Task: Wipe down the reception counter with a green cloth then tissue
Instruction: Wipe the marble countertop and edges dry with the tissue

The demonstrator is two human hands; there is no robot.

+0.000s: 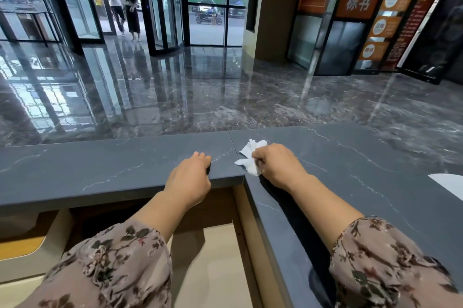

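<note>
Since your right hand (275, 164) has the white tissue (250, 157) bunched in a closed grip and pressed onto the dark table (100, 169), you appear to be in the second half of the job, the tissue pass. No green cloth shows anywhere in the frame, so my judgement is that the cloth wipe is done and the cloth put aside, though nothing here proves it. The tissue sits just right of centre, touching the table top beside the seam where the front slab meets the side slab at the inner corner. Your left hand (193, 177) rests on the near edge of the front slab, just left of that seam. Its fingers are loosely bent on the top and its grip holds nothing.

What looks left is most of the drying. The long stretch running to the left edge of the frame and the side slab running down the right both lie well apart from the tissue. A white sheet (448, 184) lies on the side slab at the far right edge, so you would need to wipe around it or lift it
</note>
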